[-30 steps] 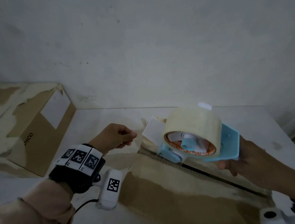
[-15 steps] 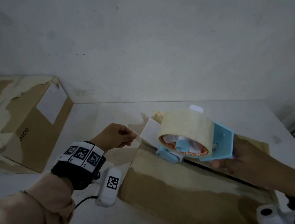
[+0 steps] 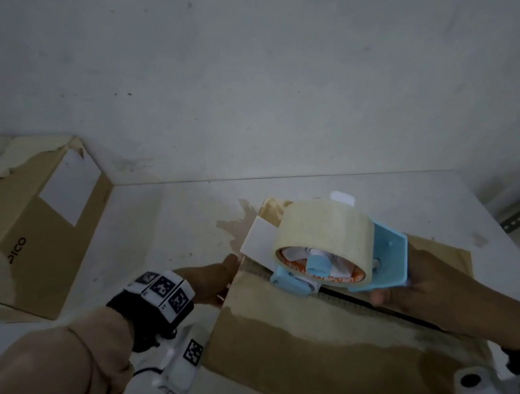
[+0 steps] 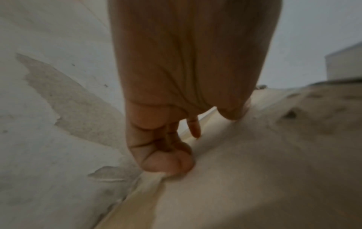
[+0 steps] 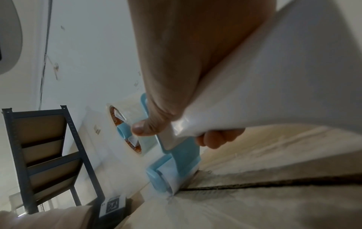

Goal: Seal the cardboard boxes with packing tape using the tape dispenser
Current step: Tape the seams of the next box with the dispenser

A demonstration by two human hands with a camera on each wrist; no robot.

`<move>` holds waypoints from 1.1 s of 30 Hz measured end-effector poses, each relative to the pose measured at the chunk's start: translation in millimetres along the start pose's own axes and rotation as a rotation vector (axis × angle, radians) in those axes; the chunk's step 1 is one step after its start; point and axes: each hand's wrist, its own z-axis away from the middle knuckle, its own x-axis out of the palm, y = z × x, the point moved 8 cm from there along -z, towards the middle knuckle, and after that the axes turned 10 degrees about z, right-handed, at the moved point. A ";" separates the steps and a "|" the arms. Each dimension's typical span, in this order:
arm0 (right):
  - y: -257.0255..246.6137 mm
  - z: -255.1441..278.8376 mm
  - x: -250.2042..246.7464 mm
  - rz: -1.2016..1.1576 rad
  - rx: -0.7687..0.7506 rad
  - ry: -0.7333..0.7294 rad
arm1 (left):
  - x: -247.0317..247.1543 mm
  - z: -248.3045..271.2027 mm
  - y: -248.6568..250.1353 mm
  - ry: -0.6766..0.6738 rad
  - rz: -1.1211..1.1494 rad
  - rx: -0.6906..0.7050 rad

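Observation:
A worn cardboard box point(image 3: 295, 349) lies in front of me with a dark seam point(image 3: 385, 306) between its top flaps. My right hand point(image 3: 415, 287) grips the white handle of the blue tape dispenser point(image 3: 388, 261), which carries a beige tape roll point(image 3: 320, 226). The dispenser's front roller point(image 5: 168, 178) sits on the box top at the seam's far end. My left hand point(image 3: 215, 278) holds the box's left end. Its thumb point(image 4: 231, 111) lies on the top face and its curled fingers point(image 4: 166, 162) are against the edge.
A second, larger cardboard box point(image 3: 38, 245) marked PICO stands at the left on the white table point(image 3: 176, 222). A grey wall runs behind the table. In the right wrist view, a dark metal shelf rack point(image 5: 45, 147) stands off to the side.
My left hand has moved from above the table to the box's left end and taken hold of it. The dispenser has come down closer to the box top.

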 end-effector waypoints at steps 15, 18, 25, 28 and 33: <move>-1.7 1.3 -0.6 -0.060 -0.034 0.057 | 17.7 71.2 37.2 0.056 0.064 0.370; -1.2 0.6 -0.5 -0.076 -0.034 0.056 | 23.2 72.1 34.1 0.061 0.118 0.378; -6.7 1.1 1.6 -0.122 -0.041 0.048 | 24.4 66.7 25.1 0.146 0.248 0.391; -4.8 0.8 1.0 -0.112 -0.044 0.056 | 23.6 67.6 29.4 0.146 0.255 0.408; -2.1 1.9 -1.4 -0.100 -0.031 0.086 | 10.1 61.5 29.6 0.276 0.101 0.558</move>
